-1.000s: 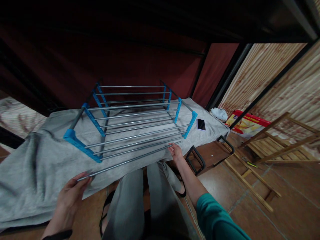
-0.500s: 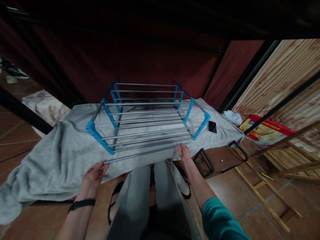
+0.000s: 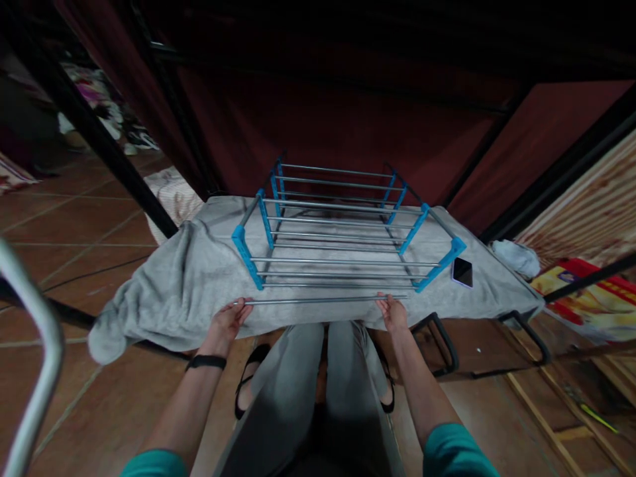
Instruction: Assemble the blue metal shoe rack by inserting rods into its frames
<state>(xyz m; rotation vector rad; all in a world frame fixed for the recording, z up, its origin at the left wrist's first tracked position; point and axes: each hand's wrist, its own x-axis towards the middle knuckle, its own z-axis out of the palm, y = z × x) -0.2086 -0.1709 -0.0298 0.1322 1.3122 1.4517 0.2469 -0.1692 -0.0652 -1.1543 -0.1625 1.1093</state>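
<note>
Between my two hands a thin grey metal rod lies level, just in front of a rack. My left hand pinches it near its left end. My right hand grips it near the right end, with a short tip sticking out past the fingers. The rack has blue plastic end pieces joined by several metal rods, and it stands on a grey blanket. Its nearest blue end pieces are just beyond my hands, apart from the held rod.
A phone lies on the blanket right of the rack. Black metal handles jut out at the front right. A red-and-yellow box, a crumpled cloth and a wooden frame are farther right. A pale metal tube curves at the left.
My view has turned, so the rack appears farther right. The rod, tilted before, is now nearly level and parallel to the rack's front. Both hands keep hold of it.
</note>
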